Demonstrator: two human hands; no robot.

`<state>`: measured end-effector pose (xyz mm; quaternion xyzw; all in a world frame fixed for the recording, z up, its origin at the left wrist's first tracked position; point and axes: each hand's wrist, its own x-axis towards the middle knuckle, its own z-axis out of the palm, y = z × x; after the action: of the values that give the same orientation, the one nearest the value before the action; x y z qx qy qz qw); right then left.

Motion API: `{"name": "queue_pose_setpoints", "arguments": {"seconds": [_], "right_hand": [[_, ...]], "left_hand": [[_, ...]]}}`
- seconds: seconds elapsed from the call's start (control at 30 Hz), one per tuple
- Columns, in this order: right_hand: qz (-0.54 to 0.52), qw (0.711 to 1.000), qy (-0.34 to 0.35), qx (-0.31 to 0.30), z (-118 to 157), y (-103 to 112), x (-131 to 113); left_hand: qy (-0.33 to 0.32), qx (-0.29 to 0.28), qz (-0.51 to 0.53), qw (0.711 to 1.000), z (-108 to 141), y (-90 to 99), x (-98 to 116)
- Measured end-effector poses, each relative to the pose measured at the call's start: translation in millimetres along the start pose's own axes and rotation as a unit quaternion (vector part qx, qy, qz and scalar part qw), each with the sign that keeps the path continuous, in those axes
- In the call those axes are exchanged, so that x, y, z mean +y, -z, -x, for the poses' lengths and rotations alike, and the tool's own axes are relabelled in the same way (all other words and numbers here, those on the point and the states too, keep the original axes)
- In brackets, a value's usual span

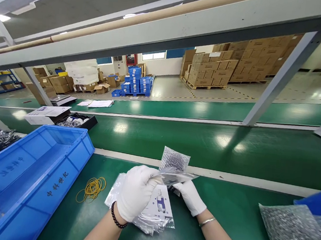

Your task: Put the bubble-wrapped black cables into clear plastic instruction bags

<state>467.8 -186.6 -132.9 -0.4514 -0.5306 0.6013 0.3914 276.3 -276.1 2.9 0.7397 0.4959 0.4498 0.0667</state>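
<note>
My left hand, in a white glove, is closed on the near end of a clear plastic bag held above the belt. At the bag's other side is my right hand, also gloved; its fingers are bent under the bag's edge and partly hidden, so what they pinch is unclear. Beneath both hands lies a stack of clear-bagged white booklets with a purple device printed on top. Just beyond the held bag is a bubble-wrap pouch. Yellow rubber bands lie left of my left hand.
A large blue crate stands at left, plastic packets inside. Bubble-wrap pouches lie at right beside a blue bin. An open white box sits on the far green belt. A slanted metal post rises beyond.
</note>
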Motion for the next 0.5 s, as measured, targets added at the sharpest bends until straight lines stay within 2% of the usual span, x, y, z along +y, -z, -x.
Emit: {"name": "queue_pose_setpoints", "arguments": {"seconds": [0.2, 0.5], "right_hand": [[-0.029, 0.998, 0.06, -0.019, -3.0, 2.9, 6.5], [-0.047, 0.997, 0.052, -0.022, -0.2, 1.1, 4.7]], "left_hand": [[0.024, 0.014, -0.007, 1.0, 0.5, -0.9, -2.4], [0.023, 0.018, -0.012, 1.0, 1.1, -1.8, -4.4]]}}
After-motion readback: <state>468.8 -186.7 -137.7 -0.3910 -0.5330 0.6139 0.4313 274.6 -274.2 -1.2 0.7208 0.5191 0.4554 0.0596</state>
